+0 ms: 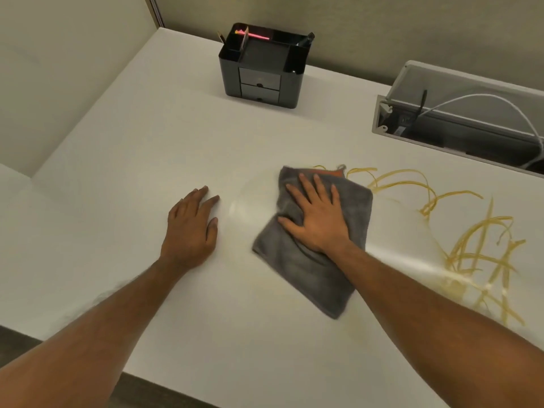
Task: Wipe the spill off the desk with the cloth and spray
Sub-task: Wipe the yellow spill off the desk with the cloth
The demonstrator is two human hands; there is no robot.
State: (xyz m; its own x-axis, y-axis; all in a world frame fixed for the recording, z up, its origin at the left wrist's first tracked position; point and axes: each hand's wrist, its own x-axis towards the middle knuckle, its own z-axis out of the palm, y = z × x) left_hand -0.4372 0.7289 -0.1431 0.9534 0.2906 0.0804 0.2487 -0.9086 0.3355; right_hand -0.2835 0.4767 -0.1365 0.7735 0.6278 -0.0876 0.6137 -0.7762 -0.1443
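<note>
One white desk (117, 142) carries a streaky yellow spill (471, 251) on your right; the grey cloth (309, 275) lies at its left edge. Your right hand (318, 219) presses the cloth flat, fingers (306, 187) straight; your left hand (191, 228) rests nearby, relaxed, holding nothing.

1. No text, brand, number or sign can be read anywhere in the view.
2. On the folded grey microfibre cloth (312, 269), the orange edge tag (329, 173) shows no legible print.
3. In the open grey cable trough (379, 116), a small pale sticker (399, 131) is too blurred to read.
</note>
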